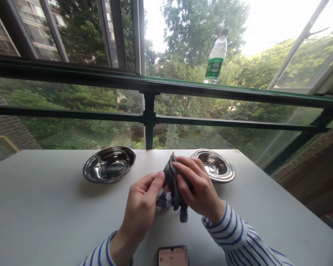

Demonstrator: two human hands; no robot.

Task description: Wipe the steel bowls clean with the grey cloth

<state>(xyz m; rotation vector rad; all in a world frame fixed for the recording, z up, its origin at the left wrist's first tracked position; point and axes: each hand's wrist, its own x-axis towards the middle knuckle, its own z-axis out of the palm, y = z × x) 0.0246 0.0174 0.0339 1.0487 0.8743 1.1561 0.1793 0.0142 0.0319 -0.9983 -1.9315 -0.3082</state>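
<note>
Above the middle of the table, my left hand [141, 203] grips a shiny metal bowl [163, 200] by its edge, thumb on top. A dark grey cloth [176, 190] lies bunched against that bowl. My right hand [197, 184] is closed on the cloth, its fingers pressing it to the metal, and a loose end hangs below. Much of the bowl is hidden by the cloth and both hands.
On the white table [44, 214], an oval steel bowl [96, 175] stands back left and steel bowls with wide rims [229, 173], apparently stacked, back right. A phone [172, 256] lies at the near edge. A plastic bottle [215, 66] stands on the green railing [183, 85].
</note>
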